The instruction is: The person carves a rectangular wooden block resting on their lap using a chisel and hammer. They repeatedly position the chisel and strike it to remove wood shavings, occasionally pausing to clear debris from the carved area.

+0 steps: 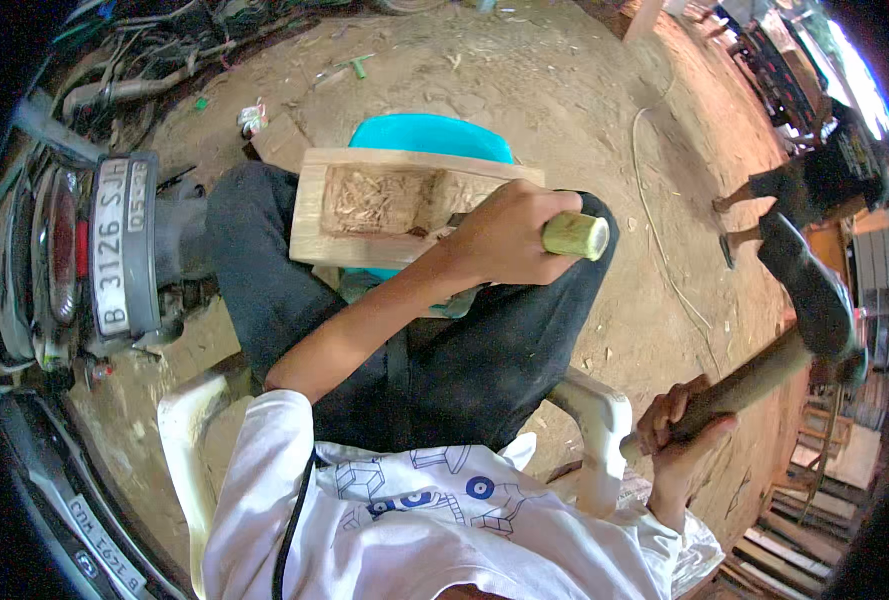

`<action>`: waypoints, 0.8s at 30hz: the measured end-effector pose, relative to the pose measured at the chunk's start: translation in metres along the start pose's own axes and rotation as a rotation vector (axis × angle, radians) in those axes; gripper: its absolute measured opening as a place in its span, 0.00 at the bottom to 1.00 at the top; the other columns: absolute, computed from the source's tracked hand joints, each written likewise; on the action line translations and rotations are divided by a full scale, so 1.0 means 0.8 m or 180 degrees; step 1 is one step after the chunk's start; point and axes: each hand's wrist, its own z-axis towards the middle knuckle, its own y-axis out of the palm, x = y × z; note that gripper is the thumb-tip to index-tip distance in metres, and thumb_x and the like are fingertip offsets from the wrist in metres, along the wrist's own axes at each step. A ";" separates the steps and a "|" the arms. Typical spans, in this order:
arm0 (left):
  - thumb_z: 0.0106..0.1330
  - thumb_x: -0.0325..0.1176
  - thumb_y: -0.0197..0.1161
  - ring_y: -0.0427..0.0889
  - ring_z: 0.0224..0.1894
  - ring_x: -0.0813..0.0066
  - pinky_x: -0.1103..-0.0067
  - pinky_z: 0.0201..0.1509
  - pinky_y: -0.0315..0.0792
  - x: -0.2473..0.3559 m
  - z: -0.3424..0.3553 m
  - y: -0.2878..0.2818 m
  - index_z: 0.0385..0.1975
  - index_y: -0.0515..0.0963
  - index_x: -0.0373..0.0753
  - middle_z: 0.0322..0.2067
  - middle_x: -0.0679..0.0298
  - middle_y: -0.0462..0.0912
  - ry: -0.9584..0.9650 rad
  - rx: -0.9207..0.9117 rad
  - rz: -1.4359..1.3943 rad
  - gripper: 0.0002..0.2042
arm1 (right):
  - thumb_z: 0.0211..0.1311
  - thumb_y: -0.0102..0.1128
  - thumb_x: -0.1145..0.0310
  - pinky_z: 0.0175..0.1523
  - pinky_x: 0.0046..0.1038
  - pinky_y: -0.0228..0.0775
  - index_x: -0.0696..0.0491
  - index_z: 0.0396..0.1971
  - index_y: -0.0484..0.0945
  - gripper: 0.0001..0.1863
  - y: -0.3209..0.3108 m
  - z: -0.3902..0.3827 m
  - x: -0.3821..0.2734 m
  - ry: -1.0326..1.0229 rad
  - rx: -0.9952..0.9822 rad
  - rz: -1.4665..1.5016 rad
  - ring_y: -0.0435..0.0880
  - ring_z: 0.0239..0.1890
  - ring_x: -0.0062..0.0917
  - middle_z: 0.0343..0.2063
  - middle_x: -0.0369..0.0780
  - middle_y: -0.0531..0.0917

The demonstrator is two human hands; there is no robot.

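Note:
A pale rectangular wooden block (309,215) rests in front of my knees on a turquoise plastic stool (429,130). Its top has a hollow cut into it, with loose wood chips (369,200) inside. My left hand (509,235) is closed around a chisel with a thick yellow-green handle (576,237), above the right end of the block. Part of the dark blade shows by the hollow; its tip is hard to make out. Out to the right, my right hand (679,425) grips the wooden handle of a hammer (754,385), its dark head raised away from the block.
I sit on a white plastic chair (604,430). A parked motorbike (69,250) stands close on the left, another dark vehicle part (74,500) below it. A thin hose (649,215) crosses the dirt floor. Another person (814,180) is at the far right, near stacked wood boards (794,540).

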 end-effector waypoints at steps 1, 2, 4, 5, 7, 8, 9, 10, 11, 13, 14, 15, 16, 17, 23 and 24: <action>0.44 0.31 0.65 0.74 0.22 0.55 0.70 0.25 0.65 0.001 0.001 0.001 0.19 0.68 0.38 0.17 0.56 0.71 0.0017 0.0026 -0.0044 0.10 | 0.50 0.57 0.38 0.16 0.23 0.62 0.50 0.36 0.64 0.30 -0.004 -0.001 0.013 0.0131 -0.0081 -0.0134 0.69 0.14 0.22 0.19 0.34 0.70; 0.44 0.31 0.65 0.74 0.21 0.55 0.70 0.25 0.65 0.002 0.001 0.003 0.19 0.69 0.38 0.17 0.56 0.72 0.0037 0.0049 -0.0087 0.10 | 0.51 0.57 0.38 0.17 0.23 0.62 0.51 0.35 0.64 0.30 -0.004 -0.003 0.025 0.0259 -0.0161 -0.0266 0.68 0.14 0.22 0.19 0.35 0.70; 0.45 0.32 0.65 0.75 0.22 0.55 0.69 0.25 0.66 0.004 -0.005 -0.001 0.19 0.69 0.38 0.16 0.55 0.72 -0.0114 -0.0006 -0.0001 0.10 | 0.59 0.46 0.40 0.20 0.21 0.59 0.53 0.30 0.64 0.27 0.030 0.006 0.013 0.0810 0.0261 -0.2343 0.66 0.12 0.22 0.15 0.37 0.70; 0.45 0.32 0.65 0.75 0.22 0.54 0.69 0.25 0.66 0.005 -0.009 -0.003 0.19 0.69 0.38 0.16 0.55 0.72 -0.0120 0.0004 0.0031 0.10 | 0.60 0.42 0.38 0.15 0.21 0.55 0.53 0.27 0.63 0.28 0.030 0.005 0.014 0.0758 0.0245 -0.2270 0.61 0.09 0.19 0.13 0.34 0.66; 0.45 0.33 0.65 0.76 0.22 0.53 0.68 0.25 0.66 0.005 -0.007 -0.003 0.18 0.68 0.39 0.16 0.55 0.73 -0.0136 0.0077 0.0087 0.11 | 0.59 0.39 0.36 0.10 0.19 0.50 0.52 0.25 0.62 0.30 0.027 0.002 0.012 0.0505 0.0196 -0.1691 0.55 0.06 0.16 0.11 0.32 0.62; 0.44 0.33 0.65 0.75 0.22 0.53 0.68 0.25 0.66 0.005 -0.007 -0.002 0.18 0.68 0.39 0.16 0.55 0.73 -0.0125 0.0058 0.0067 0.11 | 0.57 0.41 0.34 0.10 0.18 0.48 0.52 0.25 0.62 0.30 0.025 0.001 0.011 0.0312 0.0151 -0.1151 0.55 0.06 0.15 0.11 0.31 0.61; 0.44 0.33 0.65 0.75 0.22 0.53 0.68 0.25 0.67 0.004 -0.006 0.000 0.18 0.67 0.39 0.16 0.55 0.73 -0.0108 0.0031 0.0043 0.11 | 0.55 0.42 0.33 0.10 0.16 0.47 0.51 0.26 0.62 0.31 0.023 0.002 0.010 0.0121 0.0117 -0.0606 0.55 0.06 0.13 0.12 0.31 0.61; 0.44 0.33 0.65 0.75 0.21 0.53 0.67 0.24 0.67 0.002 -0.005 0.004 0.18 0.67 0.39 0.15 0.55 0.73 -0.0090 0.0001 0.0017 0.11 | 0.53 0.43 0.31 0.09 0.19 0.48 0.50 0.26 0.61 0.32 0.030 0.011 0.011 -0.0258 -0.0376 -0.0630 0.56 0.07 0.14 0.12 0.31 0.59; 0.44 0.33 0.64 0.76 0.21 0.53 0.68 0.23 0.67 0.000 -0.003 0.007 0.17 0.67 0.39 0.14 0.55 0.72 0.0075 0.0121 0.0028 0.11 | 0.54 0.43 0.32 0.10 0.20 0.49 0.50 0.26 0.61 0.31 0.026 0.012 0.025 -0.0249 -0.0296 -0.0641 0.57 0.07 0.15 0.12 0.31 0.60; 0.44 0.34 0.64 0.75 0.20 0.53 0.68 0.22 0.66 -0.005 -0.005 0.001 0.17 0.67 0.39 0.14 0.55 0.72 0.0008 0.0171 0.0103 0.11 | 0.56 0.42 0.33 0.14 0.22 0.54 0.50 0.26 0.61 0.30 0.020 0.006 0.037 -0.0090 0.0092 -0.1544 0.60 0.10 0.18 0.14 0.33 0.62; 0.44 0.34 0.64 0.75 0.20 0.52 0.68 0.22 0.66 -0.004 -0.007 0.002 0.17 0.67 0.39 0.13 0.55 0.72 -0.0016 0.0162 0.0189 0.11 | 0.56 0.42 0.33 0.17 0.22 0.58 0.51 0.27 0.61 0.31 0.009 0.003 0.044 0.0106 0.0316 -0.2413 0.63 0.13 0.20 0.15 0.34 0.64; 0.44 0.34 0.64 0.75 0.20 0.52 0.67 0.22 0.66 -0.003 -0.007 -0.002 0.16 0.68 0.39 0.13 0.54 0.72 -0.0167 0.0228 0.0020 0.11 | 0.56 0.43 0.33 0.21 0.23 0.62 0.51 0.27 0.62 0.31 0.006 0.006 0.048 0.0359 0.0493 -0.3202 0.66 0.16 0.22 0.17 0.35 0.65; 0.43 0.35 0.64 0.75 0.20 0.51 0.67 0.22 0.66 -0.003 -0.007 -0.002 0.16 0.68 0.39 0.13 0.54 0.72 -0.0163 0.0212 0.0012 0.11 | 0.57 0.41 0.33 0.18 0.22 0.58 0.51 0.27 0.62 0.30 0.008 0.005 0.041 0.0445 0.0384 -0.2516 0.63 0.14 0.20 0.16 0.34 0.65; 0.43 0.35 0.64 0.75 0.20 0.51 0.66 0.22 0.66 -0.002 -0.007 0.000 0.16 0.68 0.39 0.13 0.54 0.72 -0.0161 0.0199 0.0005 0.11 | 0.58 0.40 0.34 0.15 0.22 0.54 0.50 0.27 0.62 0.30 0.016 0.007 0.032 0.0526 0.0308 -0.1836 0.61 0.11 0.19 0.15 0.33 0.64; 0.44 0.35 0.63 0.75 0.20 0.52 0.66 0.23 0.67 0.000 -0.006 0.006 0.16 0.68 0.39 0.14 0.54 0.73 -0.0210 0.0160 0.0174 0.10 | 0.44 0.56 0.31 0.12 0.23 0.56 0.51 0.27 0.64 0.34 0.021 -0.005 0.045 0.0344 0.0482 -0.0747 0.66 0.11 0.22 0.15 0.34 0.69; 0.44 0.34 0.63 0.75 0.20 0.52 0.66 0.23 0.67 -0.002 -0.009 0.007 0.16 0.68 0.39 0.14 0.54 0.73 -0.0266 0.0091 0.0252 0.10 | 0.47 0.52 0.31 0.12 0.22 0.55 0.51 0.26 0.64 0.33 0.018 -0.009 0.046 0.0278 0.0490 -0.1896 0.64 0.10 0.20 0.14 0.33 0.67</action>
